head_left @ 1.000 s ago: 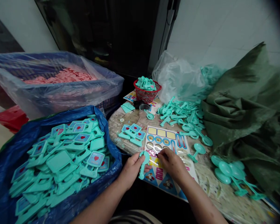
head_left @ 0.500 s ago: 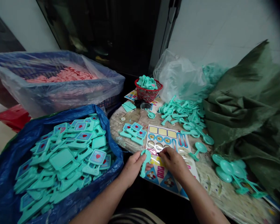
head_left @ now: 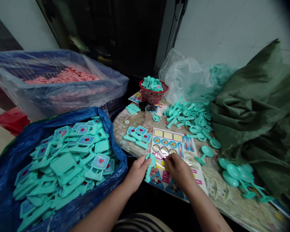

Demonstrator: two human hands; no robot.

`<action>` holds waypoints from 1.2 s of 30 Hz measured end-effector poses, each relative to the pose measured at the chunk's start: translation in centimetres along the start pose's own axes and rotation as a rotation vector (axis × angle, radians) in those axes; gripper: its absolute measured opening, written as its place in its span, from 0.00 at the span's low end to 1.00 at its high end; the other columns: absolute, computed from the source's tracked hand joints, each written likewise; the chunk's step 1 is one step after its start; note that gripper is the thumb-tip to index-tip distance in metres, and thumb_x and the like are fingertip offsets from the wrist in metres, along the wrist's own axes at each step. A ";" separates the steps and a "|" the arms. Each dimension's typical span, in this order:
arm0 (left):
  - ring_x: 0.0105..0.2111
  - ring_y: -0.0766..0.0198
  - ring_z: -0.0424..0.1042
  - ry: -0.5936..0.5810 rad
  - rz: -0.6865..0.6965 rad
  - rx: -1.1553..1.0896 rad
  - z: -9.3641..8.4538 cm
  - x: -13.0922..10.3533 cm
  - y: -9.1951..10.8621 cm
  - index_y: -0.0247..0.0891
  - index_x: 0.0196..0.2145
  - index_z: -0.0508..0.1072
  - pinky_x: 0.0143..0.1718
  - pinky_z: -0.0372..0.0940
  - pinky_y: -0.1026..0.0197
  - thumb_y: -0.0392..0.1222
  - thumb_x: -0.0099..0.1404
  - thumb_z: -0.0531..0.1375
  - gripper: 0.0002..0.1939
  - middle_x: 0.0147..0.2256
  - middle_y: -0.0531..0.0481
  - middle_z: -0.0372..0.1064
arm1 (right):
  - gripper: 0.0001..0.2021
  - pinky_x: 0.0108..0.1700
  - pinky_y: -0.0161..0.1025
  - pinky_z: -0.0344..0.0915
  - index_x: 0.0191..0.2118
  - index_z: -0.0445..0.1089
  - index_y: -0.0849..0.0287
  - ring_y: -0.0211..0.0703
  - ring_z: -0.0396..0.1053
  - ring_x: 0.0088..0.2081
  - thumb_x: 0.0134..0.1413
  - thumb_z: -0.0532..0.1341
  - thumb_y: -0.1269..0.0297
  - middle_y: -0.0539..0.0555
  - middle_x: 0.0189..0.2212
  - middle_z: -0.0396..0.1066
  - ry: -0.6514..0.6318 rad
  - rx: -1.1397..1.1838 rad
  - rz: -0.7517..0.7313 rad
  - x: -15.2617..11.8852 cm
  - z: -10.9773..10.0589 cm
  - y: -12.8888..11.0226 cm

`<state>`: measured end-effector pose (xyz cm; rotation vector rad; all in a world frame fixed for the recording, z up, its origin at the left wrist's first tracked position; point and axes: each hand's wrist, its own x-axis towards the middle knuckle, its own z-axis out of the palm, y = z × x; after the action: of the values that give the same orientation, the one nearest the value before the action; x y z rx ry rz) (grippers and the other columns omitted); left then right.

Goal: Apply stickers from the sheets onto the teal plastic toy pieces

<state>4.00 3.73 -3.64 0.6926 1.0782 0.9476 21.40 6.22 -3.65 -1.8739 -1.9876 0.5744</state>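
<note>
My left hand [head_left: 138,172] is closed round a turquoise plastic toy piece [head_left: 150,164] with a round head and a narrow handle, held upright at the left edge of a sticker sheet [head_left: 168,134]. Over the middle of that sheet is my right hand [head_left: 180,169], its thumb and fingers pinched together. A small dark tip shows at its fingertips by the row of round stickers; what it belongs to is hidden. The sheet bears yellow rectangles, circles, thermometer shapes and blue triangles. Just beyond my left hand lie several turquoise pieces with heart-screen stickers [head_left: 139,133].
At left, a blue-lined container [head_left: 119,154] holds many turquoise toy pieces; behind it stands a plastic-lined crate [head_left: 106,88] with pink parts. A red basket [head_left: 151,96], loose turquoise pieces [head_left: 183,112], spoon-shaped pieces [head_left: 234,172] and green cloth [head_left: 253,106] are on the table.
My right hand has shifted very slightly over the sheet, still pinched. My left hand keeps the toy piece in nearly the same place. The view has moved a little.
</note>
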 end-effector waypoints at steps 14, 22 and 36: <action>0.31 0.56 0.75 -0.021 0.010 0.011 -0.1 -0.1 -0.1 0.36 0.41 0.69 0.35 0.69 0.56 0.55 0.54 0.61 0.22 0.33 0.49 0.74 | 0.09 0.28 0.34 0.54 0.31 0.64 0.55 0.41 0.67 0.28 0.55 0.52 0.58 0.51 0.27 0.70 0.007 -0.005 0.043 -0.1 -0.1 -0.5; 0.31 0.57 0.75 -0.041 0.025 0.026 -0.3 0.1 -0.3 0.36 0.43 0.69 0.35 0.69 0.56 0.54 0.56 0.59 0.22 0.33 0.49 0.74 | 0.07 0.29 0.34 0.54 0.30 0.64 0.54 0.41 0.67 0.29 0.54 0.52 0.60 0.51 0.27 0.70 -0.017 -0.015 0.042 0.0 -0.3 -0.7; 0.31 0.57 0.75 -0.062 0.046 0.061 -0.5 0.1 -0.3 0.35 0.43 0.69 0.34 0.69 0.56 0.53 0.57 0.59 0.22 0.32 0.48 0.74 | 0.07 0.29 0.34 0.52 0.31 0.63 0.55 0.42 0.67 0.32 0.56 0.52 0.61 0.52 0.30 0.70 -0.003 -0.052 0.072 0.4 -0.2 -1.1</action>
<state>3.66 3.73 -4.08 0.7954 1.0437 0.9294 20.54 6.55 -2.89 -1.9829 -1.9621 0.5511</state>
